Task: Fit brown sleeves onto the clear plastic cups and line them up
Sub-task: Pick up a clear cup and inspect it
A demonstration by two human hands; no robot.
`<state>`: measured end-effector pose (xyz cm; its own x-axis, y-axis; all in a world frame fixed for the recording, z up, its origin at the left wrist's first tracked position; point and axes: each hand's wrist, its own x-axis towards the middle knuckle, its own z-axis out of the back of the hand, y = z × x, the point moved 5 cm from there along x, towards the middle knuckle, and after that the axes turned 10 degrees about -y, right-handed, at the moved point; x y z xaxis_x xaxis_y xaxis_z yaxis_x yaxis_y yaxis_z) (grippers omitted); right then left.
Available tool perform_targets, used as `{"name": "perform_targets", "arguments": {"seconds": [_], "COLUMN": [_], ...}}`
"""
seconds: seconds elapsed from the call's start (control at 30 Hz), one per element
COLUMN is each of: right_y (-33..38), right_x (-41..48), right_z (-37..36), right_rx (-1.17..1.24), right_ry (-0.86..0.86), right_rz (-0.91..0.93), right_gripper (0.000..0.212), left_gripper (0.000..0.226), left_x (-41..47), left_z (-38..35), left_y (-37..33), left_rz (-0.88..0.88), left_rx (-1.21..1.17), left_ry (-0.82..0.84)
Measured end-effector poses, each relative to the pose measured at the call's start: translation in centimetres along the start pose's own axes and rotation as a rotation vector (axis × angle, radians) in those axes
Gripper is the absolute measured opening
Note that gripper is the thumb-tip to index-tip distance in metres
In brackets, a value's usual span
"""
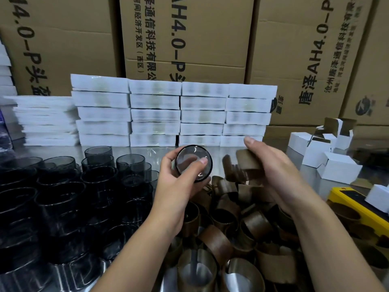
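1. The left hand grips a clear cup. Its thumb lies across the round base and its other fingers curl round the wall from the left. The base faces the camera.
2. The right hand holds a brown sleeve against its palm side, thumb on top. The hand and sleeve are blurred, so how far the hidden fingers curl cannot be told.
3. The held sleeve is just to the right of the cup, apart from it and not on it.
4. Below both hands lies a heap of loose sleeves. Most are rolled into rings, and some stand on end. The two forearms cross the heap and hide part of it.
5. To the left of the heap, bare smoky-clear cups crowd close together, open ends up, on the metal table.
6. Along the far side of the table, flat white boxes stand in stacks. Tall cardboard cartons with printed lettering rise behind them.
7. To the right sit small white cartons, some with open flaps. Nearer the camera is a yellow tray with dark round hollows.
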<state>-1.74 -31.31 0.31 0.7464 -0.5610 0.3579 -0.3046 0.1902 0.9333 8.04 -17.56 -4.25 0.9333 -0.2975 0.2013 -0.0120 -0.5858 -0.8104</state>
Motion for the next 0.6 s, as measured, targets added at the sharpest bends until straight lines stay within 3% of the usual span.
{"name": "perform_targets", "arguments": {"seconds": [0.17,0.27,0.43,0.6], "right_y": [0.5,0.9,1.8,2.0], "right_x": [0.0,-0.1,-0.7,-1.5], "right_z": [0.4,0.4,-0.1,-1.4], "right_rx": [-0.030,-0.047,0.070,0.100], "right_ry": [-0.094,-0.135,-0.095,0.095], "right_rz": [0.110,0.195,0.359,0.444], "right_gripper": [0.081,0.052,0.035,0.020], "left_gripper": [0.085,0.091,0.081,0.062], "left_x": [-0.4,-0.4,-0.5,-1.1], "left_z": [-0.5,-0.5,-0.6,-1.1], "left_y": [-0.2,-0.3,-0.2,0.0], "left_rz": [0.004,0.019,0.080,0.091], "left_rx": [0.019,0.016,-0.007,0.039], "left_ry": [-0.015,-0.019,0.062,0.138]}}
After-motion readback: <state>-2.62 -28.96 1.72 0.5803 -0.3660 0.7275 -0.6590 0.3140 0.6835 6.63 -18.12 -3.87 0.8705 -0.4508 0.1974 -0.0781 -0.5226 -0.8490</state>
